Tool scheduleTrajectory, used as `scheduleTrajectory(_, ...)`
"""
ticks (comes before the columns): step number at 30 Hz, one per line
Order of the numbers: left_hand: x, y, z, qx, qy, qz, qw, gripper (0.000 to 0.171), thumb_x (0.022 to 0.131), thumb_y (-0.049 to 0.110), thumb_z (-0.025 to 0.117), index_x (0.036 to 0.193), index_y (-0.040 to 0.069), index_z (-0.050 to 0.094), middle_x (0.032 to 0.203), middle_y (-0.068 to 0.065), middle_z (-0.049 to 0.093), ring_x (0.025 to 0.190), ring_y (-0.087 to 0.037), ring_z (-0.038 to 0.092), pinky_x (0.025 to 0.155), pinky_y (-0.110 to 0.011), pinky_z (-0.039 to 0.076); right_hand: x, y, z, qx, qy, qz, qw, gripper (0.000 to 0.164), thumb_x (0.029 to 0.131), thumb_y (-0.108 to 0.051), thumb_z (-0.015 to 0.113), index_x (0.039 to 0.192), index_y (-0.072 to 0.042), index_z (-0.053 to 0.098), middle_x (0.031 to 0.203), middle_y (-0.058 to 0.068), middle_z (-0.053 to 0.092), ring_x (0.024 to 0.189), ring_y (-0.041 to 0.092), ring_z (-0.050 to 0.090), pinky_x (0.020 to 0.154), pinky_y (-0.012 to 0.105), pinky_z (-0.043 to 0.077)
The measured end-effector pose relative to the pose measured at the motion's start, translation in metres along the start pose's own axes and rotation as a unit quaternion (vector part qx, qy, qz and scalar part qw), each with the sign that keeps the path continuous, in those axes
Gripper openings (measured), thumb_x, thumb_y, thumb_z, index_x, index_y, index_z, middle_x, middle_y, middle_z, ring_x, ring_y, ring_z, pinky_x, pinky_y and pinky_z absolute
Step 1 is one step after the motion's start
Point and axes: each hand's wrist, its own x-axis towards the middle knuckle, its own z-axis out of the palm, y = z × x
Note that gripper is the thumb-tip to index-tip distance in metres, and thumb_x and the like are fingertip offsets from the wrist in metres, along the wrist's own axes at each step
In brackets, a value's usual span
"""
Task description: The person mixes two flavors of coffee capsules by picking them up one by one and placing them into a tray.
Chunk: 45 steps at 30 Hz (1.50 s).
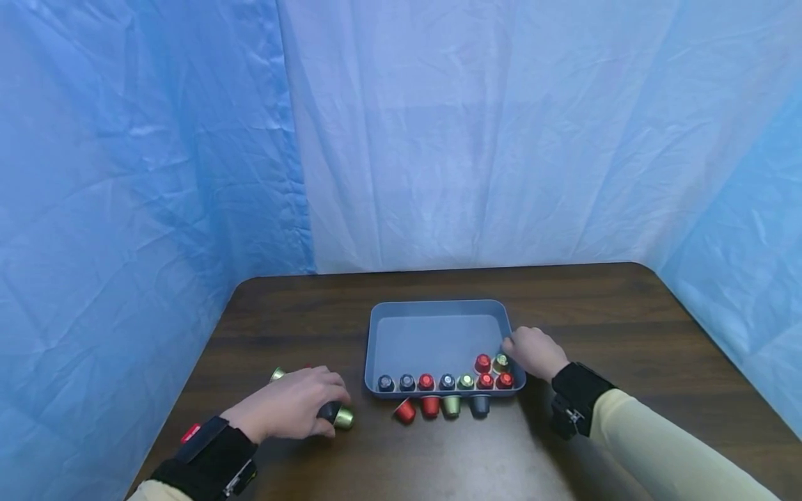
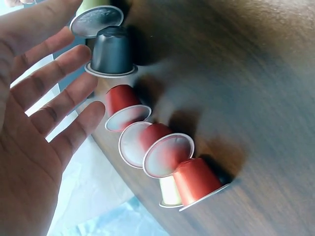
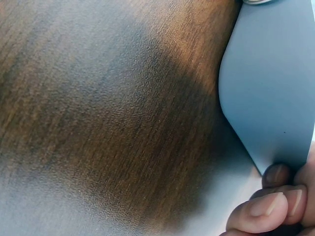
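My left hand [image 1: 297,403] is at the left of the table, fingers extended and spread beside a dark coffee capsule [image 2: 112,53] and a green coffee capsule [image 1: 343,418]. Red capsules [image 2: 198,179] and a pale green capsule [image 2: 170,191] lie in a line along that hand, mostly hidden under it in the head view. At the blue-grey tray [image 1: 432,330], my right hand [image 1: 537,351] grips the right wall with curled fingers and thumb. Inside the tray, a front row of dark, red and green capsules stands upside down, with a red capsule [image 1: 482,362] and a green capsule [image 1: 501,362] behind it.
Just outside the tray's front wall, several capsules are on the table: a tilted red capsule [image 1: 405,411], another red, a green capsule [image 1: 451,407] and a dark capsule [image 1: 480,406]. Blue-white curtains [image 1: 470,139] surround the dark wooden table [image 1: 576,299].
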Motion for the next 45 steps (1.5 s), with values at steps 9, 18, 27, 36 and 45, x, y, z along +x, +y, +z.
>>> scheduleTrajectory(9,0.001,-0.006,0.009,0.024,0.0,0.02,0.9995,0.043,0.081,0.034,0.087,0.12,0.023,0.073,0.111,0.011,0.066,0.101,-0.009,0.059,0.094,-0.041,0.054,0.001,0.001,0.0,0.001,-0.001,0.002,1.0,0.032,0.102,-0.025,0.053,0.08,-0.005,0.066,0.068,0.008,0.054,0.062,0.021,0.055,0.057,0.031,0.041)
scheduleTrajectory(18,0.007,-0.005,0.015,0.046,0.027,0.042,0.9977,0.034,0.088,0.039,0.081,0.117,0.022,0.074,0.106,0.012,0.065,0.095,-0.008,0.056,0.09,-0.036,0.052,0.001,0.0,0.0,-0.004,0.002,-0.003,1.0,0.032,0.102,-0.024,0.053,0.078,-0.006,0.066,0.067,0.007,0.053,0.061,0.021,0.054,0.057,0.03,0.041)
scheduleTrajectory(27,0.013,0.001,0.017,0.055,0.028,0.038,0.9974,0.031,0.089,0.038,0.08,0.116,0.023,0.075,0.106,0.013,0.067,0.099,-0.009,0.055,0.093,-0.037,0.051,0.0,0.001,0.0,-0.007,0.007,-0.017,1.0,0.033,0.102,-0.023,0.053,0.078,-0.006,0.066,0.067,0.007,0.052,0.061,0.021,0.053,0.057,0.03,0.04)
scheduleTrajectory(36,0.019,0.003,0.018,0.078,0.018,0.054,0.9953,0.031,0.089,0.034,0.081,0.117,0.024,0.074,0.108,0.012,0.067,0.1,-0.007,0.058,0.091,-0.033,0.053,0.0,0.0,0.0,-0.004,0.003,-0.008,1.0,0.032,0.102,-0.023,0.053,0.081,-0.005,0.067,0.068,0.008,0.053,0.062,0.021,0.054,0.057,0.03,0.041)
scheduleTrajectory(45,0.021,0.005,0.019,0.08,0.016,0.051,0.9954,0.034,0.086,0.035,0.083,0.117,0.026,0.075,0.109,0.012,0.069,0.099,-0.008,0.059,0.09,-0.033,0.053,0.0,0.0,0.0,-0.004,0.002,-0.002,1.0,0.031,0.102,-0.023,0.053,0.081,-0.004,0.066,0.068,0.008,0.053,0.061,0.021,0.054,0.056,0.03,0.041)
